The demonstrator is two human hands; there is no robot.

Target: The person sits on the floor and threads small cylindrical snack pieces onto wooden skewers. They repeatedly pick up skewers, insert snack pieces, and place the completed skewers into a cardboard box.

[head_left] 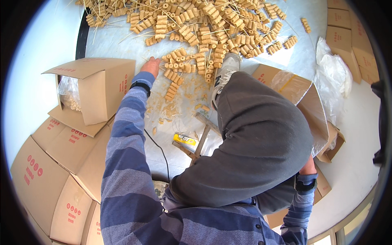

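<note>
My left hand (152, 66) reaches forward, fingers closed at the thin stick ends of a small group of skewers (179, 61). These skewers carry short, tan, ring-shaped rolls packed in rows. Just behind them spreads a large heap of the same skewers (220, 20), sticks pointing many ways. My right hand (308, 165) is low on the right, beside my bent knee and next to an open cardboard box (322, 118) lined with clear plastic. The knee and box hide its fingers, so whether it holds anything is not visible.
At left, an open box (106, 87) with a plastic bag inside stands on stacked cartons (57, 143). Crumbs, a yellow packet (184, 139), a wooden stool frame (202, 141) and a black cable (157, 147) lie between. Clear plastic (332, 69) and more cartons (347, 41) stand right.
</note>
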